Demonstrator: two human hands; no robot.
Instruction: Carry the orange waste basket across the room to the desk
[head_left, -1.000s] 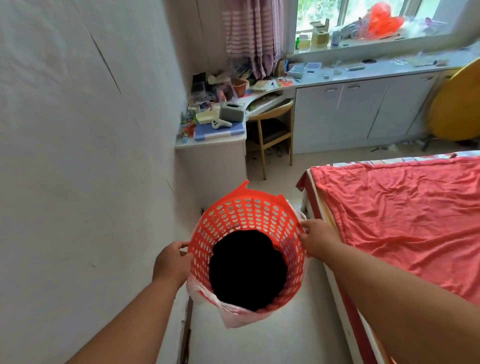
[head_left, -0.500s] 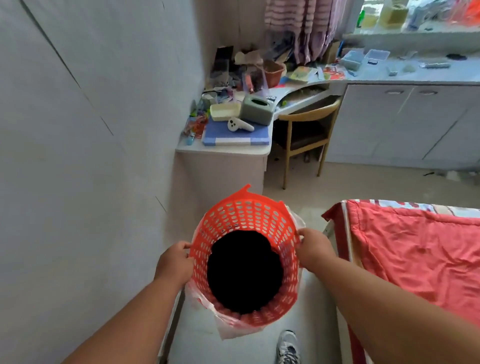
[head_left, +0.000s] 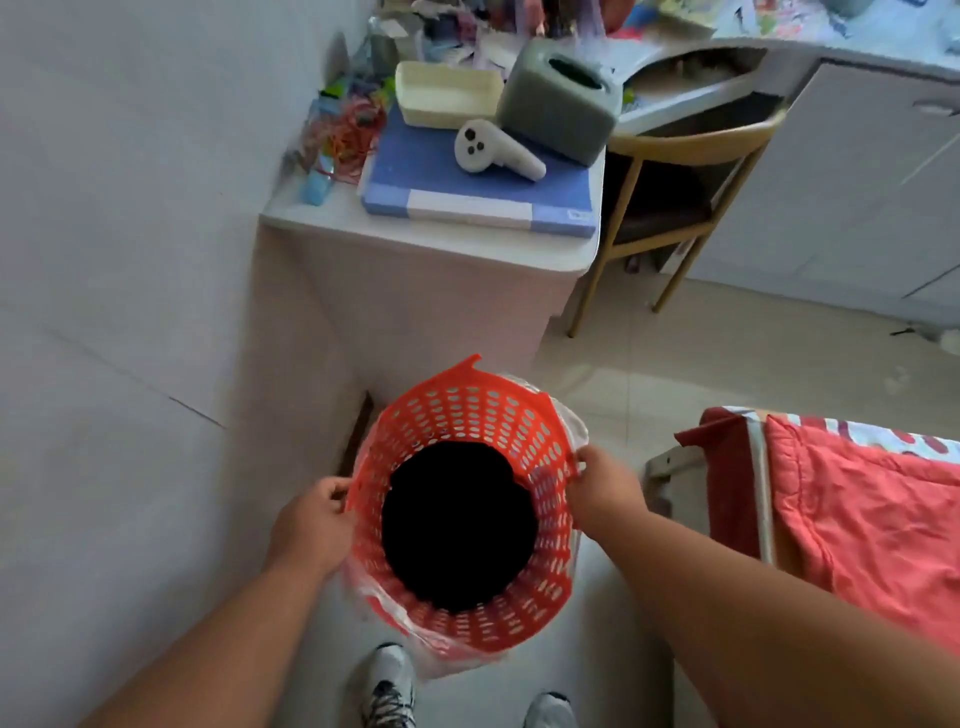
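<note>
The orange waste basket (head_left: 467, 415), a perforated plastic tub with a clear bag around its outside and a black inside, hangs above the floor in front of me. My left hand (head_left: 311, 525) grips its left rim and my right hand (head_left: 602, 488) pinches its right rim. The white desk (head_left: 415, 280) stands just beyond the basket, against the left wall, its near end panel facing me.
On the desk lie a blue folder (head_left: 483, 192), a white controller (head_left: 493, 153), a grey tissue box (head_left: 561, 104) and a cream tray (head_left: 447, 93). A wooden chair (head_left: 675, 171) sits under the desk at right. A bed with a red cover (head_left: 857, 509) is at right. My shoes (head_left: 389, 686) show below.
I have walked closer to the desk with the basket held in both hands. The desk now fills the upper view and the bed has slid toward the right edge.
</note>
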